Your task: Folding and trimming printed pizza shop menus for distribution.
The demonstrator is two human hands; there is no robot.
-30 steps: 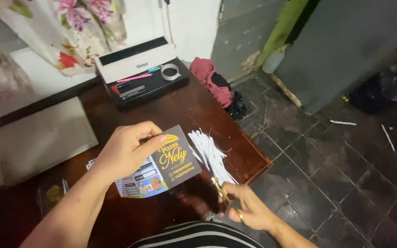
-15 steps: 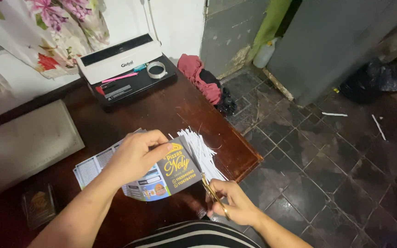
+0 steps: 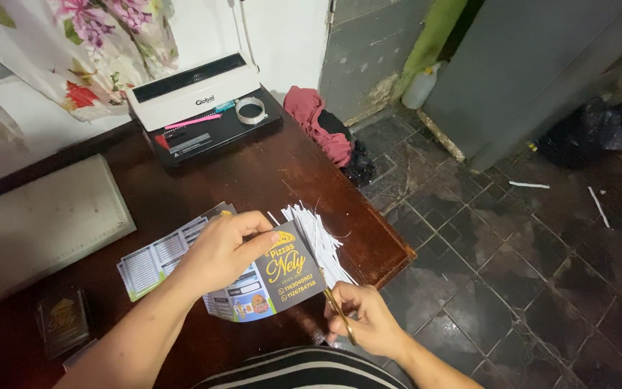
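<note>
Reaching in from the lower left, the left hand [image 3: 223, 253] pinches a dark printed flyer [image 3: 271, 281] by its upper edge, thumb on the front and fingers curled behind, so the sheet hangs tilted just above the near edge of the brown wooden table [image 3: 253, 173]. Just below the flyer's lower right corner, the right hand [image 3: 368, 323] comes up from the bottom of the view with its fingers closed through the handles of gold-coloured scissors [image 3: 340, 314] — the blades point up at the flyer's edge. Beside the flyer lies a pile of thin white paper strips [image 3: 319, 238], and more printed sheets [image 3: 160, 256] lie flat under the left wrist. At the table's far end a black tray [image 3: 217, 137] holds a roll of tape [image 3: 251, 109], a pink pen [image 3: 192, 121] and a white machine [image 3: 192, 90].
</note>
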